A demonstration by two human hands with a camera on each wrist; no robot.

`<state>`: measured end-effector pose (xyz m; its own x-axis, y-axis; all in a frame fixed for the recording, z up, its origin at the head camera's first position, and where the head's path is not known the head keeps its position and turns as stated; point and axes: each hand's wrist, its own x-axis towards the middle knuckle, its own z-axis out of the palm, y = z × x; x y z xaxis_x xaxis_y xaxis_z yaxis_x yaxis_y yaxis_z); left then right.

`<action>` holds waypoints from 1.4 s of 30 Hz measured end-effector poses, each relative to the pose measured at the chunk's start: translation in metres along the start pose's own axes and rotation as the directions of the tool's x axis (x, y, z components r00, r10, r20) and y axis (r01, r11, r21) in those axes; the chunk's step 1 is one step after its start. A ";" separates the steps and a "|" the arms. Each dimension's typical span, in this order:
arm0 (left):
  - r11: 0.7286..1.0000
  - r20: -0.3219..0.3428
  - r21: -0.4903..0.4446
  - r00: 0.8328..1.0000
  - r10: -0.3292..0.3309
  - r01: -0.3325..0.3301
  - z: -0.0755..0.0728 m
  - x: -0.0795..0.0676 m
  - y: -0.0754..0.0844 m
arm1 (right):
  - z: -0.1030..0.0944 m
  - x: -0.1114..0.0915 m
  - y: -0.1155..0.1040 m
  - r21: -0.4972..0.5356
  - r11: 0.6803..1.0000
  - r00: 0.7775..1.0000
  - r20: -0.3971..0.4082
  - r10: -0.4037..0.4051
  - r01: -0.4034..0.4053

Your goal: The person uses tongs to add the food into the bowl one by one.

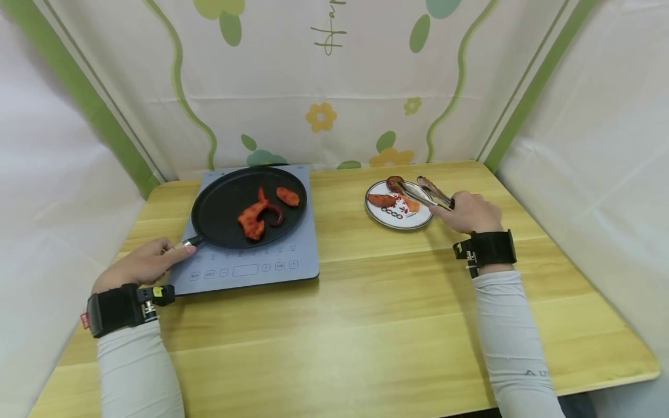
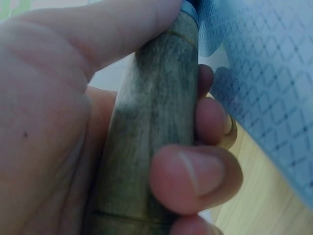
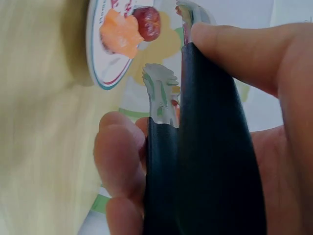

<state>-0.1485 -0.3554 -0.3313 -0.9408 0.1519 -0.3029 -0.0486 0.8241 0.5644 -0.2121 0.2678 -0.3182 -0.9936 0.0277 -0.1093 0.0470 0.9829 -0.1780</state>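
Note:
My left hand (image 1: 143, 264) grips the wooden handle (image 2: 151, 112) of a black flat frying pan (image 1: 225, 203). In the pan lie a large orange-red piece of food (image 1: 253, 220), a curled dark-red piece (image 1: 277, 218) and an oval orange piece (image 1: 287, 196). My right hand (image 1: 473, 213) holds metal tongs (image 1: 418, 194) with black handles (image 3: 210, 137), their arms spread apart over a white plate (image 1: 385, 219). On the plate are a round dark-red piece (image 1: 394, 183), a long reddish piece (image 1: 381, 200) and an orange piece (image 1: 410, 203). Whether the tongs touch the round piece I cannot tell.
Under the pan sits a grey induction cooktop (image 1: 240, 270) with touch buttons along its front. The wooden table (image 1: 334, 331) extends in front and between cooktop and plate. A white patterned cloth (image 1: 366, 75) hangs behind, with pale cloth on both sides.

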 end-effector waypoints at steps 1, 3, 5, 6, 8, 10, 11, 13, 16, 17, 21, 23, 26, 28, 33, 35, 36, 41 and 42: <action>1.000 0.003 -0.007 1.000 0.001 -0.001 0.000 0.000 -0.001 | 0.001 0.001 0.000 -0.001 1.000 1.000 0.009 0.006 -0.006; 1.000 0.007 -0.016 1.000 0.000 0.000 0.000 -0.001 -0.001 | 0.002 0.002 0.001 -0.002 1.000 1.000 0.019 0.010 -0.010; 1.000 0.008 -0.020 1.000 -0.003 0.003 0.000 -0.001 -0.002 | 0.002 0.003 0.001 -0.002 1.000 0.999 0.030 0.012 -0.012; 1.000 0.006 -0.015 1.000 -0.004 0.004 0.000 -0.001 -0.002 | 0.003 0.003 0.001 -0.001 1.000 0.999 0.035 0.012 -0.012; 1.000 0.002 -0.003 1.000 -0.011 0.011 0.000 -0.001 -0.002 | 0.004 0.004 0.002 -0.004 1.000 0.999 0.047 0.008 -0.008; 1.000 0.001 0.005 1.000 -0.017 0.017 0.000 0.000 -0.002 | 0.006 0.005 0.002 -0.008 1.000 0.998 0.059 0.000 0.000; 1.000 0.002 0.008 1.000 -0.018 0.018 0.000 0.000 -0.002 | 0.007 0.006 0.002 -0.010 1.000 0.998 0.063 -0.001 0.001; 1.000 0.002 0.011 1.000 -0.018 0.018 0.000 0.000 -0.001 | 0.009 0.008 0.004 -0.019 1.000 0.997 0.072 -0.002 0.004; 1.000 0.004 0.003 1.000 -0.008 0.008 -0.001 -0.001 0.001 | 0.012 0.009 0.004 -0.034 0.999 0.997 0.076 0.003 -0.001; 1.000 0.003 0.002 1.000 -0.004 0.004 -0.001 -0.002 0.002 | 0.013 0.010 0.005 -0.038 0.999 0.997 0.075 0.007 -0.004; 1.000 0.005 -0.014 1.000 0.006 -0.006 -0.002 -0.002 0.003 | 0.018 0.012 0.004 -0.039 0.999 0.998 0.063 0.009 -0.007; 1.000 0.006 -0.013 1.000 0.002 -0.002 -0.003 -0.002 0.003 | 0.021 0.014 0.003 -0.036 0.999 0.998 0.057 0.008 -0.006; 1.000 0.007 -0.008 1.000 -0.002 0.002 -0.003 -0.002 0.002 | 0.028 0.018 0.001 -0.034 0.999 0.999 0.048 0.009 -0.008; 1.000 0.006 -0.005 1.000 0.000 0.000 -0.002 -0.001 0.002 | 0.033 0.021 0.000 -0.035 0.999 0.999 0.033 0.017 -0.015; 1.000 0.006 0.002 1.000 0.003 -0.003 -0.001 0.000 0.001 | 0.044 0.024 -0.002 -0.035 0.999 0.999 -0.037 0.026 -0.027; 1.000 0.010 0.002 1.000 0.000 0.000 -0.001 0.001 0.002 | 0.046 0.024 0.000 -0.032 0.999 0.997 -0.067 0.024 -0.026; 1.000 0.011 0.001 1.000 -0.001 0.001 -0.001 0.001 0.002 | 0.046 0.025 0.000 -0.029 0.999 0.996 -0.081 0.024 -0.026; 1.000 0.018 -0.011 1.000 -0.011 0.011 0.000 0.000 0.003 | 0.049 0.027 0.003 -0.016 1.000 0.991 -0.136 0.017 -0.019; 1.000 0.018 -0.012 1.000 -0.009 0.009 0.000 -0.001 0.003 | 0.049 0.027 0.004 -0.011 1.000 0.990 -0.142 0.012 -0.014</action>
<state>-0.1480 -0.3528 -0.3292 -0.9342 0.1544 -0.3215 -0.0611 0.8189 0.5707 -0.2338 0.2636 -0.3702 -0.9975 0.0651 0.0290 0.0594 0.9843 -0.1661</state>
